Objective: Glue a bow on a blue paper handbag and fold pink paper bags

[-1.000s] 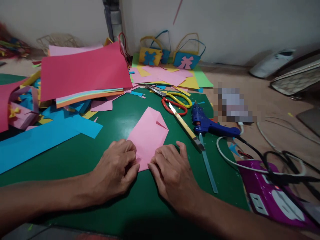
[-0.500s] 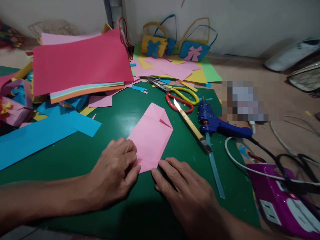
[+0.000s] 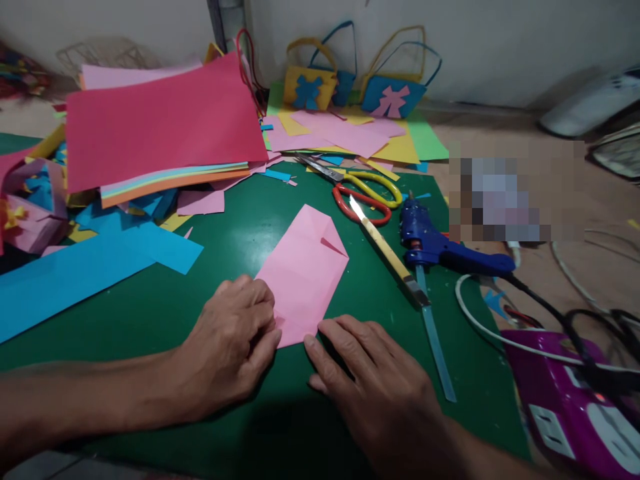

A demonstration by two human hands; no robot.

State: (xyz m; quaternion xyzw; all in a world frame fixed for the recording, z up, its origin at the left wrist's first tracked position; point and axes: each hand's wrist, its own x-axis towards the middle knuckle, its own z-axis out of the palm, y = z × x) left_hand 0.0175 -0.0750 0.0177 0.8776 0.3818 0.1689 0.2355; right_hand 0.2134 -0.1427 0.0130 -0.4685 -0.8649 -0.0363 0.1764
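Two hands meet the paper (image 3: 305, 280) on the green counter (image 3: 140, 327) in the head view: left hand (image 3: 237, 327) curled, grip pinching the paper's near-left edge; right hand (image 3: 377, 373) loosely spread, fingertips at the near-right corner. Uneven pull could tear the thin, matte, angular paper; a rightward sweep could catch the slim, straight knife (image 3: 387, 255).

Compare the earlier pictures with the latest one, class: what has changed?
The right hand has drawn back toward the person and rightward, uncovering the lower right edge of the folded pink paper; its fingertips are now by the paper's lower right corner. The camera view has shifted slightly. The left hand stays curled at the paper's lower left; scissors and glue gun lie as before.
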